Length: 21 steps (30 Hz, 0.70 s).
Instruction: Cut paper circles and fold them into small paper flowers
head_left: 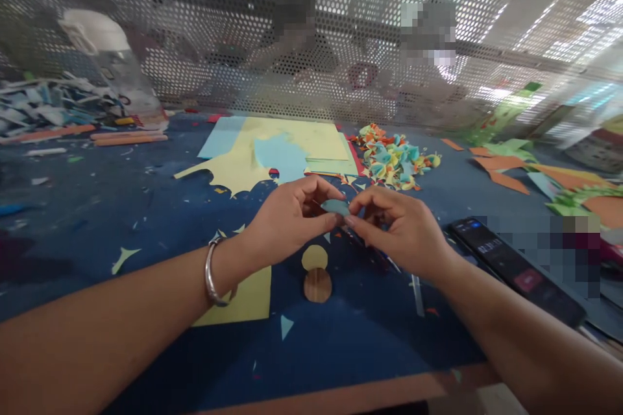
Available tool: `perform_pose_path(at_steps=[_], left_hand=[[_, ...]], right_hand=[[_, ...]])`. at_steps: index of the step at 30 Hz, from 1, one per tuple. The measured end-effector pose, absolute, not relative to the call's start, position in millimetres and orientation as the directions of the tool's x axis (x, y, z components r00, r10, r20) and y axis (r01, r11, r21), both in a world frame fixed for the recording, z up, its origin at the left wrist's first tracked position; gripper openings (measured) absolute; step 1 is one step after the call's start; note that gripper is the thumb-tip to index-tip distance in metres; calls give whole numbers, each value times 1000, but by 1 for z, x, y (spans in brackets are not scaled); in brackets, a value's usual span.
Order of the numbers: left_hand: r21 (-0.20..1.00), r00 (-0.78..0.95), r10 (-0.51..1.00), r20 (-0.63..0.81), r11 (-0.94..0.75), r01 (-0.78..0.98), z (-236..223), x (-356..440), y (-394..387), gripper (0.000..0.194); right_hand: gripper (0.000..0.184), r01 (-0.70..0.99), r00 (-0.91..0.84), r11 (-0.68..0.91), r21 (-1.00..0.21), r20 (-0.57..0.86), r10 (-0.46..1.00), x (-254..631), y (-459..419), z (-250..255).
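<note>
Perforated metal screen [204, 26] behind dark blue table [97, 207]; bright daylight thru holes.

Small light-blue paper piece [335, 207], pinched above table.

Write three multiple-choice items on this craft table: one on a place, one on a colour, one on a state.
1. Where does the phone lie?
A. right of the hands
B. left of the hands
C. on the yellow sheets

2. What colour is the small paper piece being held?
A. red
B. light blue
C. black

3. How is the paper piece held?
A. by both hands
B. lying loose
C. by one hand

Answers: 1 A, beside the right hand. 2 B, pale blue. 3 A, left hand and right hand both pinch it.
</note>
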State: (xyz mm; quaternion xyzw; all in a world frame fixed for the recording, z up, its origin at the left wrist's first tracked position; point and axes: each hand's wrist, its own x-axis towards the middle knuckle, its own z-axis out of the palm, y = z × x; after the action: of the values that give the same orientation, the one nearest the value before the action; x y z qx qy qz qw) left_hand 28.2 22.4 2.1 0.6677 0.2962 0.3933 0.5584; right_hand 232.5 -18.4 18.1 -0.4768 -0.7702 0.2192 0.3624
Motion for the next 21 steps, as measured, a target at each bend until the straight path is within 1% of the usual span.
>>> perform_pose_path(at_steps=[4, 11, 16, 18, 21], left_hand=[[985, 495, 852, 170, -161, -62, 1, 29, 20, 30], [987, 454, 878, 154, -153, -40, 2, 31, 17, 39], [987, 414, 896, 164, -146, -73, 1, 31, 19, 36], [984, 400, 899, 178, -156, -87, 0, 32, 20, 36], [971, 399, 886, 236, -230, -63, -1, 32, 21, 34]], right_hand=[[11, 544, -256, 390, -743, 295, 921, 232, -20, 19], [16, 438, -248, 348, -829, 260, 933, 233, -15, 19], [23, 366, -239, 335, -868, 260, 935, 235, -12, 15], [23, 378, -242, 331, -865, 253, 937, 235, -12, 15], [22, 407, -246, 314, -858, 228, 942, 235, -13, 15]])
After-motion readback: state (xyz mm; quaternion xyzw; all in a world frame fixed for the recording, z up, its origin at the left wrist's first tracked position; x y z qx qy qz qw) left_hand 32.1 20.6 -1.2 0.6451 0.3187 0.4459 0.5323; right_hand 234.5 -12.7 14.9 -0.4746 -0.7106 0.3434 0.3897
